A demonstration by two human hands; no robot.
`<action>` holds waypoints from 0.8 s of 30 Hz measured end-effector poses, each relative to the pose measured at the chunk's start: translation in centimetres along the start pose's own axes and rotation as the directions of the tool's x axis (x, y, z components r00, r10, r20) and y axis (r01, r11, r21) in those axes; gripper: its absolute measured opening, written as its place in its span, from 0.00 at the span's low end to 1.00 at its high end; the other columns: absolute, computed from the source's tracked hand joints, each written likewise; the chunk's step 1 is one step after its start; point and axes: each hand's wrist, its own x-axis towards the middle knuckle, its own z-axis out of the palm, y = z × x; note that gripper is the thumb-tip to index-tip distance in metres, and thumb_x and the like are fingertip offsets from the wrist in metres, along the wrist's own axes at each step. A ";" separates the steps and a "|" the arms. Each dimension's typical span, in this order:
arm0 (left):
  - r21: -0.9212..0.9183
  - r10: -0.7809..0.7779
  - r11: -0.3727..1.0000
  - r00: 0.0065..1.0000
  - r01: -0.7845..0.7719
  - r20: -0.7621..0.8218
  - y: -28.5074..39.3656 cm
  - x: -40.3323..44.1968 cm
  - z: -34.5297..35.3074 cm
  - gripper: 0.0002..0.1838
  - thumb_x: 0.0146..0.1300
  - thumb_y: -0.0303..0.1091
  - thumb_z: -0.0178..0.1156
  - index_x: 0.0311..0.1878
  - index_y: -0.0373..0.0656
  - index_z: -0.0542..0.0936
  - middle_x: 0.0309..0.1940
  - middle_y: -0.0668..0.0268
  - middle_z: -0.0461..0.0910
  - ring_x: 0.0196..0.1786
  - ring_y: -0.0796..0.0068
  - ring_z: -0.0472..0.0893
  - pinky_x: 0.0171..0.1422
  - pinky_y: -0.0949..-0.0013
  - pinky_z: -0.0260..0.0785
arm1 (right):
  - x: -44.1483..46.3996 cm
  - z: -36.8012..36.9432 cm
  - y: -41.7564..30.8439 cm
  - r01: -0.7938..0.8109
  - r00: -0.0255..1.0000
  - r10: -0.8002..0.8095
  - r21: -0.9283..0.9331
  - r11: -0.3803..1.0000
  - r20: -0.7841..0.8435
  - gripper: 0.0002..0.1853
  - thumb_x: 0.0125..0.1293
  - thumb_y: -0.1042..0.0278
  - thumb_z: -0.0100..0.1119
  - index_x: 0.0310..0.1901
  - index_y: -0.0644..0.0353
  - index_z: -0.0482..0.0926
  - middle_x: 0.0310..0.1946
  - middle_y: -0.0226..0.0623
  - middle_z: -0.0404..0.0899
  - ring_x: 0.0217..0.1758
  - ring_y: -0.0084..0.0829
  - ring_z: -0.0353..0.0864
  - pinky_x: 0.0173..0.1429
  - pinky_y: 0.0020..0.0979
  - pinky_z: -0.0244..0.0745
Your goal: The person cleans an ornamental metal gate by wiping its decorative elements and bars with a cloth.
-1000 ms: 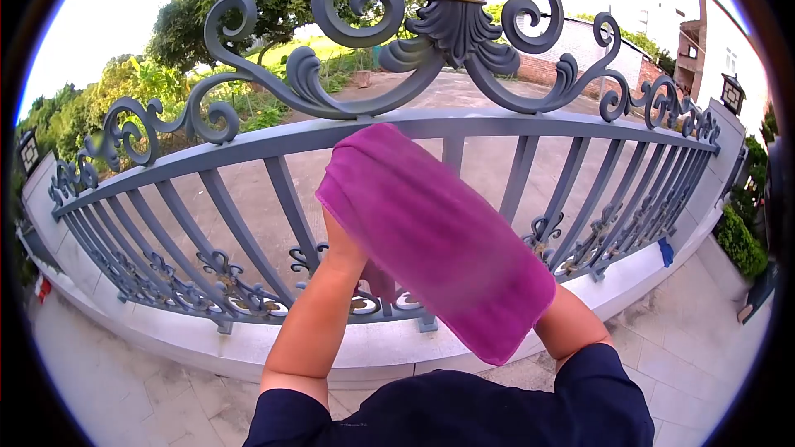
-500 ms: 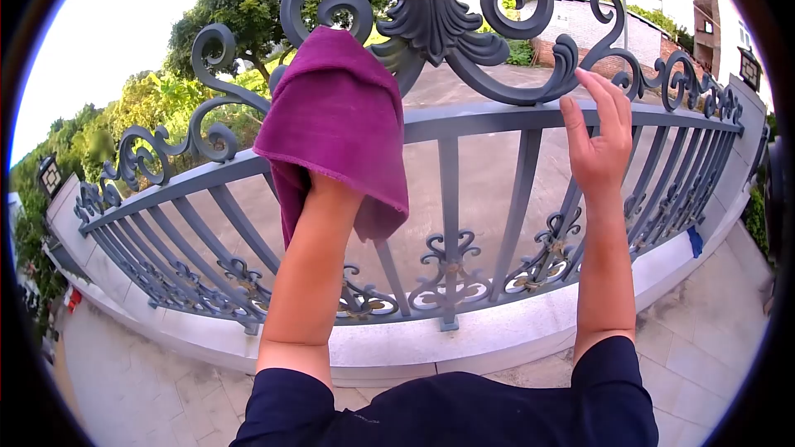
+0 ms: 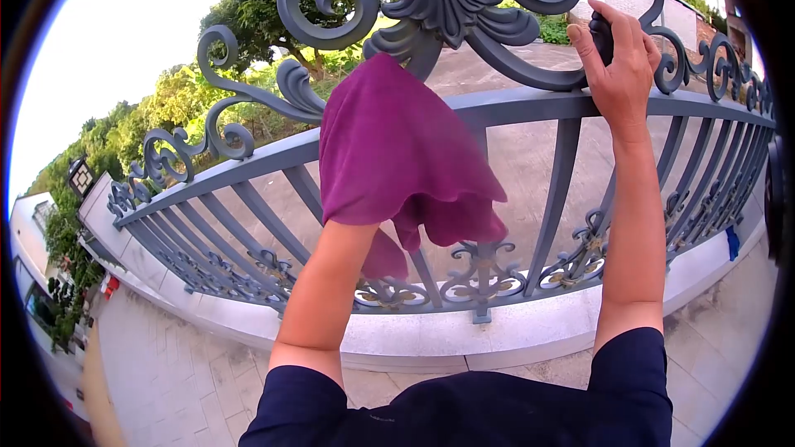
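1. Head view: left arm (image 3: 327, 285) rises from 7 o'clock, forearm aimed at 1 o'clock, wrist going under the cloth (image 3: 389, 149). Left hand is covered; can't tell if its fingers are together, apart or clamped.
2. Right arm (image 3: 633, 240) comes up from 5 o'clock, forearm near upright toward 12. Right hand (image 3: 623, 74) sits at 2 o'clock, fingers toward 11, thumb parted from them, dark leaf tip (image 3: 602, 37) between. Can't tell if they grip it.
3. Cloth is around picture center, in front of the rail (image 3: 530, 108), draped over left hand. Narrow end points to 12, loose corner to 4; long axis roughly 11 to 5, lower edge in folds.
4. Scrolls (image 3: 526, 66) sit above the rail; pale ledge (image 3: 397, 339) runs below the bars, blue item (image 3: 733, 243) on it near 3 o'clock.
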 end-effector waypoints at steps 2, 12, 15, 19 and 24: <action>0.057 0.049 0.997 0.994 -0.043 -0.099 -1.6 -0.3 0.2 0.36 0.69 0.40 0.74 0.78 0.43 0.73 0.72 0.57 0.77 0.73 0.58 0.76 0.81 0.58 0.65 | 0.7 0.7 -0.1 -0.019 1.000 0.018 -0.067 0.998 -0.010 0.27 0.74 0.34 0.66 0.61 0.45 0.85 0.48 0.29 0.89 0.52 0.29 0.86 0.67 0.40 0.61; 0.315 0.344 0.908 0.921 -0.277 -0.181 -3.0 12.1 -5.4 0.38 0.73 0.49 0.70 0.82 0.47 0.70 0.76 0.57 0.74 0.79 0.56 0.72 0.84 0.57 0.62 | 0.3 0.5 0.1 0.050 0.992 -0.044 0.048 0.998 -0.119 0.16 0.77 0.53 0.68 0.61 0.44 0.86 0.47 0.26 0.88 0.50 0.28 0.86 0.66 0.37 0.64; 0.404 0.512 0.801 0.855 -0.443 -0.077 -3.4 13.8 -7.3 0.39 0.71 0.49 0.72 0.81 0.48 0.71 0.76 0.57 0.75 0.79 0.55 0.73 0.84 0.56 0.62 | 0.3 0.6 0.1 0.053 0.991 -0.046 0.057 0.997 -0.128 0.17 0.76 0.54 0.68 0.62 0.44 0.86 0.47 0.25 0.88 0.52 0.28 0.86 0.66 0.36 0.64; 0.479 0.636 0.677 0.772 -0.559 0.003 -4.1 14.4 -8.7 0.40 0.68 0.49 0.74 0.80 0.48 0.73 0.76 0.57 0.75 0.79 0.54 0.73 0.84 0.55 0.62 | -0.1 0.6 0.5 0.061 0.992 -0.054 0.064 0.996 -0.111 0.18 0.75 0.56 0.69 0.64 0.43 0.85 0.49 0.27 0.89 0.55 0.31 0.86 0.69 0.36 0.65; 0.538 0.695 0.582 0.717 -0.610 0.061 -4.4 15.3 -9.7 0.42 0.64 0.50 0.77 0.79 0.49 0.74 0.75 0.57 0.76 0.78 0.52 0.73 0.84 0.53 0.62 | -0.2 0.0 0.5 0.106 0.991 -0.099 0.080 0.991 -0.088 0.21 0.76 0.60 0.69 0.68 0.46 0.84 0.56 0.31 0.88 0.60 0.30 0.84 0.73 0.34 0.63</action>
